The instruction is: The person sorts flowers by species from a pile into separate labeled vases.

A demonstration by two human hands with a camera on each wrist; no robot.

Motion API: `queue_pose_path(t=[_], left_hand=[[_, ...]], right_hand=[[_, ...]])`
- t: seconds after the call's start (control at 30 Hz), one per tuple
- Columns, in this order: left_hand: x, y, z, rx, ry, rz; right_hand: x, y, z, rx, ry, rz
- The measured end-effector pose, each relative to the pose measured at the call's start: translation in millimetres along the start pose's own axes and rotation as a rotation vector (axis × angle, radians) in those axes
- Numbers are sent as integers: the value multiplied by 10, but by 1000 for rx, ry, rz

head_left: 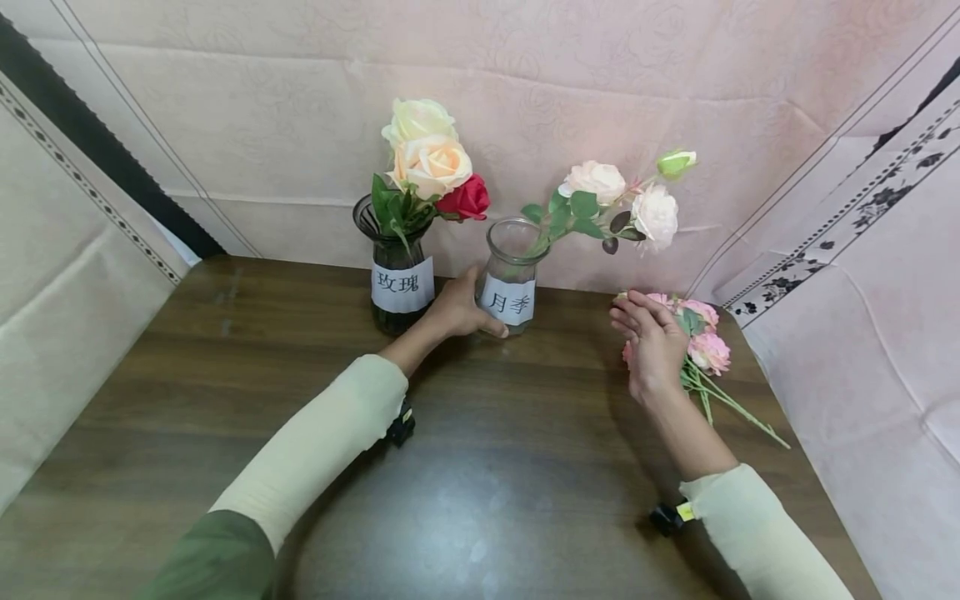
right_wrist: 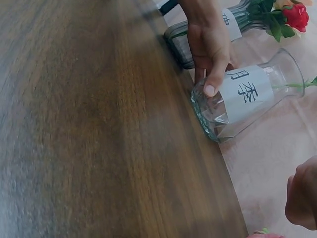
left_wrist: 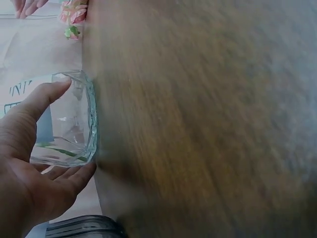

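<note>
My left hand point(head_left: 459, 310) grips the lower part of a clear glass vase point(head_left: 516, 265), thumb across the front and fingers round the far side. The vase bears a white label point(right_wrist: 246, 93) with dark characters and holds a stem of pale pink roses point(head_left: 596, 182) leaning right, with a green bud point(head_left: 677, 163). Over at the right, my right hand point(head_left: 657, 343) is raised beside a bunch of pink flowers point(head_left: 708, 352), its fingers loosely bent with nothing held between them. It covers part of that bunch, whose green stems point(head_left: 738, 408) point toward the front right.
A dark glass vase point(head_left: 402, 258) with a white label stands just left of the clear one, holding cream, peach and red roses point(head_left: 433, 167). Behind the brown wooden table point(head_left: 315, 467) hangs a pale pink cloth backdrop point(head_left: 262, 125).
</note>
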State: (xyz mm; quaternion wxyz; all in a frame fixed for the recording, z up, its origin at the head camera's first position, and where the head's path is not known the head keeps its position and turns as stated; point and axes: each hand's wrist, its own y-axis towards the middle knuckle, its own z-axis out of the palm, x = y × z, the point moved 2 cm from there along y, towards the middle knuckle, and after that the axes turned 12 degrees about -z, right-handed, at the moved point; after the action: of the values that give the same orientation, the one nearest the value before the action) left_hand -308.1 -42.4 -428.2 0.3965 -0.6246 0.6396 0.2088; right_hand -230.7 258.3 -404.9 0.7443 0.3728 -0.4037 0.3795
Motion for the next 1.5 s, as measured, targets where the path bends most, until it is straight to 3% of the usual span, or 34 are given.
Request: queue_pose_path(t=[0.2,0.4,0.6,1.03,1.3,1.5], left_hand=[[-47,-60,-31,5,0,2],[-25,-44,-13,-11,0,11],[-41,-59,-27,-5,-9,4],[-93,-60,-56,3,19,2],[-71,-77,-35,-3,13,11],[-62,-91,-7,-8,24,8]], right_hand=[[51,34,-67,8,-13,34],[157,90,-204,123,-54,101],[301,183,-429,212,-72,118],[517,370,-927,272,-179,149],[457,424,-1216,326,-362,186],[513,416,-1393,428,-472,184]])
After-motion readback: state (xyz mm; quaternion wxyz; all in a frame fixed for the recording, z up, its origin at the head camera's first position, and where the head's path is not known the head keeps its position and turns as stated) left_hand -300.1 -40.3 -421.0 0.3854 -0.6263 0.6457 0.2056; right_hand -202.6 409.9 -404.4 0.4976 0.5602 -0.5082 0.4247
